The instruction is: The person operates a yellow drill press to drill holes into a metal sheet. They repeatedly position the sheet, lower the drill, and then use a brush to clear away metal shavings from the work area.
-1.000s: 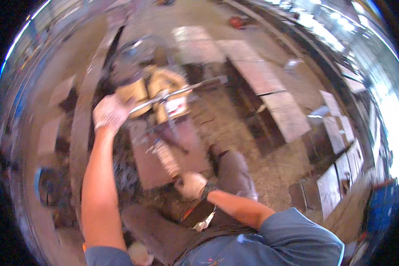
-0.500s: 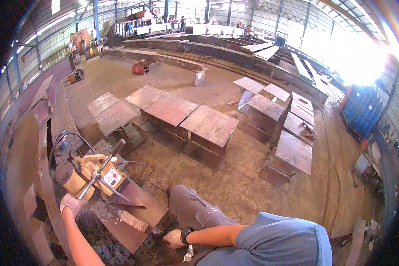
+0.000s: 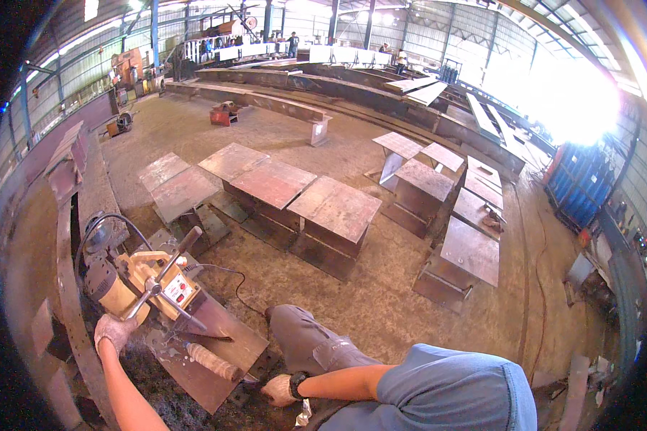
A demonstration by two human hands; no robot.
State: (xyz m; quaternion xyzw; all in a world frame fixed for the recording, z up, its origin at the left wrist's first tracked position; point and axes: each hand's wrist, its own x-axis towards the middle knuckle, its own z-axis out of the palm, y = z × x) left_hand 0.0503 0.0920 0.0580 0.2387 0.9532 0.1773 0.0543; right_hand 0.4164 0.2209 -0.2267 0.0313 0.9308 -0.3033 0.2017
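Head view: my left hand (image 3: 115, 332) is at the lower end of the metal lever (image 3: 153, 287) on the yellow machine (image 3: 147, 266), close against its body; the fingertips are hidden, so I cannot tell whether they wrap the bar. My right hand (image 3: 277, 390), with a watch (image 3: 297, 384) at the wrist, is down just off the near edge of the steel plate (image 3: 244, 345), its fingers bent inward, and I cannot tell whether they pinch anything. The machine stands toward the plate's far end, its white panel (image 3: 178, 289) turned to my right, and a thin cable (image 3: 226, 270) loops out past the plate's right corner toward my knee (image 3: 295, 323). A ribbed, pale roll (image 3: 214, 361) shows over the plate, one end toward the near edge and my right hand. A second ago everything was blurred and I looked more steeply down, with that hand right at the roll's end; now a small gap parts them. Since half a second ago both hands have kept their places by the machine and plate, and only the view has shifted slightly.
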